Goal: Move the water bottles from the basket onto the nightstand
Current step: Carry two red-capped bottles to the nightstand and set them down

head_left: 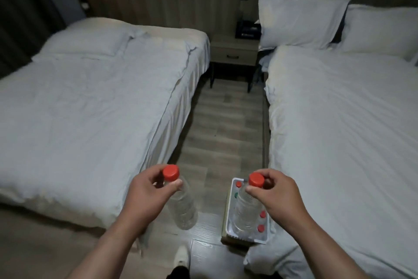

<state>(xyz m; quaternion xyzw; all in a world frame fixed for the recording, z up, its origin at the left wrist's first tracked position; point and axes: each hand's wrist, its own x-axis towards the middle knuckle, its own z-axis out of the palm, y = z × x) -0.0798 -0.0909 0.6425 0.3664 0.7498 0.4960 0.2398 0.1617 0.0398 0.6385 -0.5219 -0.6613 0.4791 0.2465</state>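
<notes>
My left hand [148, 192] pinches the neck of a clear water bottle [183, 206] with a red cap, which hangs above the floor. My right hand [273, 192] pinches the neck of a second clear red-capped bottle [245, 213], hanging over the white basket [229, 215]. The basket sits on the floor by the right bed and holds more bottles; their red caps and one green cap show. The wooden nightstand [234, 51] stands far ahead between the two beds, against the headboard wall.
A dark phone or clock [247, 28] sits at the back right of the nightstand top. White beds [90, 102] [343, 120] flank a narrow wood-floor aisle [226, 125] leading to the nightstand. My shoe [182, 258] is at the bottom.
</notes>
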